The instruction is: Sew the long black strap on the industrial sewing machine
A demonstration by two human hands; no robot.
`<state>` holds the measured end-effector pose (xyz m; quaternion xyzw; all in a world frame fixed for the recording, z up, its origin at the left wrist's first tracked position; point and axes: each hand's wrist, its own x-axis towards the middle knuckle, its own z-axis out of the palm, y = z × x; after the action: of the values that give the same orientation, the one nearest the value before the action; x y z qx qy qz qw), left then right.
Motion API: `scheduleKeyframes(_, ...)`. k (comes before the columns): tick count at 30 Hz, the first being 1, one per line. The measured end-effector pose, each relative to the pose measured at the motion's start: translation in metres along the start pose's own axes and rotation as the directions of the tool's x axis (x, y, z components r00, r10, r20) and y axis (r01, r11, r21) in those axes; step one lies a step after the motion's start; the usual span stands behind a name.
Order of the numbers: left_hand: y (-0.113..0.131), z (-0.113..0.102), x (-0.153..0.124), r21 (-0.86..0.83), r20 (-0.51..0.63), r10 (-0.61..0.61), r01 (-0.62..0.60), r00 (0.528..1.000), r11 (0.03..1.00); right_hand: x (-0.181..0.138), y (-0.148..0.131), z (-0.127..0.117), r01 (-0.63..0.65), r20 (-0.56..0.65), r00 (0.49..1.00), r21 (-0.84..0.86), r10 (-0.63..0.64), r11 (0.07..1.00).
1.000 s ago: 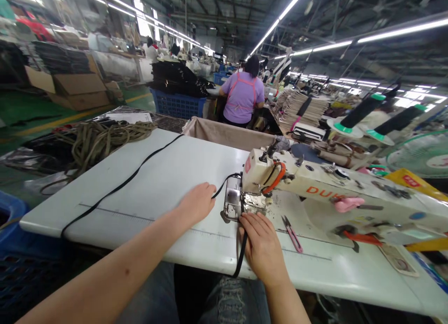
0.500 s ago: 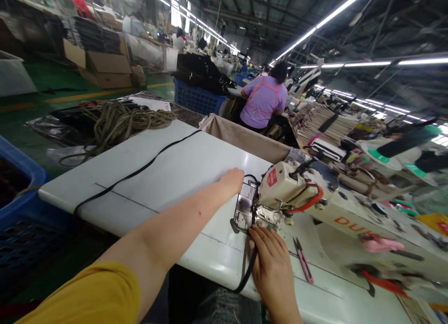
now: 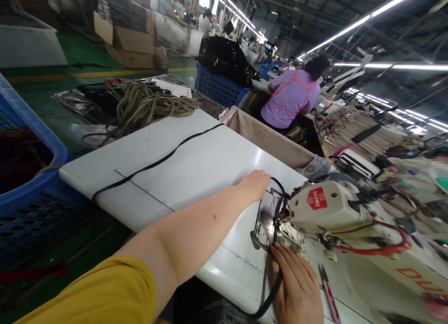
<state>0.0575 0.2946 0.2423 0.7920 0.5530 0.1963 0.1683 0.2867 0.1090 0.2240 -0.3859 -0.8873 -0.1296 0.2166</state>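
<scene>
The white table [image 3: 199, 170] gives the sewing machine [image 3: 325, 207] a broad, flat bed. On the machine's near side, the right hand [image 3: 297, 284] lies flat, fingers extended, seemingly steadying the black strap [image 3: 272, 296] that runs through the machine's needle area. Left of the machine's head, the left hand [image 3: 255, 185] is closed on that strap, probably guiding its slack. Pink snips [image 3: 329, 296] lie beside the machine, presumably for easy reach.

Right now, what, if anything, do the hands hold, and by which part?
Black strap: the left hand seemingly pinches its far stretch; the right hand lies over its near stretch, grip unclear.
</scene>
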Motion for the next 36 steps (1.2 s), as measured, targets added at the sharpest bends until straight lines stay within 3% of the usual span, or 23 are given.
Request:
scheduleKeyframes(11,-0.023,-0.023,-0.003,-0.060,-0.092,-0.231,0.226,0.969,0.972,0.002,0.000,0.000,-0.010,0.006,1.000,-0.009,0.010,1.000)
scheduleKeyframes(19,-0.040,-0.034,-0.002,-0.047,-0.149,-0.365,0.362,0.919,0.931,0.003,0.001,0.002,0.020,-0.026,0.999,-0.041,-0.021,0.999)
scheduleKeyframes(28,-0.075,-0.056,-0.004,-0.080,-0.160,-0.544,0.538,0.824,0.839,0.004,-0.002,-0.002,0.008,-0.005,1.000,-0.028,-0.008,1.000)
scheduleKeyframes(36,-0.086,-0.068,-0.005,-0.311,-0.241,-0.657,0.584,0.715,0.750,0.005,-0.003,-0.003,0.001,0.000,1.000,-0.012,-0.001,1.000)
